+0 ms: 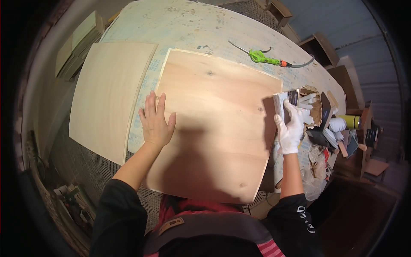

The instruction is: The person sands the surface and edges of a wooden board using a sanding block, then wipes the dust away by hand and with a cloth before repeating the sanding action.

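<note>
A square plywood panel (215, 112) with a pale edge and several knots lies flat before me. My bare left hand (157, 120) is spread at the panel's left edge, fingers apart and holding nothing. In a white glove, my right hand (291, 128) grips a block (281, 104) with a whitish side and a dark end, possibly a sanding block. That block is at the panel's right edge and casts a shadow on the wood; whether it touches the panel, I cannot tell. The glove hides much of it.
Another wood panel (106, 99) lies to the left. A green air blow gun (261, 57) with a hose rests on the stained worktable (179, 19). At right are a torn cardboard box (316, 112) holding white tubes, a yellow-green cylinder (350, 122) and plastic bags (314, 176).
</note>
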Available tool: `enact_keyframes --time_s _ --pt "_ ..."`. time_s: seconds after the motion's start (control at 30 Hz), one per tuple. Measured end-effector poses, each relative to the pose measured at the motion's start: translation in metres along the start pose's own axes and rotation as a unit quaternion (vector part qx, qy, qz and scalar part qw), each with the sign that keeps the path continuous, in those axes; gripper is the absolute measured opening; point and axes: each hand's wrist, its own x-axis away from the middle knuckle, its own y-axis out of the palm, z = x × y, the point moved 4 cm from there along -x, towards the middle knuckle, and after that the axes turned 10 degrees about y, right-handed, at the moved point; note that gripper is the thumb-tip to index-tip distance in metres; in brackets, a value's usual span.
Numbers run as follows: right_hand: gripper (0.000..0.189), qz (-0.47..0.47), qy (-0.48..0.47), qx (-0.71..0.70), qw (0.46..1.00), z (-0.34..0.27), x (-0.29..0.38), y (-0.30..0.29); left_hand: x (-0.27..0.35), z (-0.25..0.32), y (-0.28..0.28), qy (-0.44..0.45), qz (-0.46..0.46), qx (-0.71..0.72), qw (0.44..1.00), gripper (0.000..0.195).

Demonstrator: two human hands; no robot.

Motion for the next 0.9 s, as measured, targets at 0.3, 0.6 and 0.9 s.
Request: enact_keyframes --time_s 0.3,0.6,0.9 --pt "0.058 0.162 0.149 -0.057 0.974 0.036 0.157 -0.073 -0.111 0.047 0.049 0.140 0.006 0.036 0.989 0.092" --pt "0.055 0.190 0.200 0.018 0.961 0.019 0.218 -0.070 -0.065 0.200 0.063 0.464 -0.151 0.191 0.852 0.095" --pt "0.058 0.237 0.326 0.037 0.914 0.051 0.265 -0.077 -0.130 0.008 0.039 0.134 -0.001 -0.004 0.991 0.090"
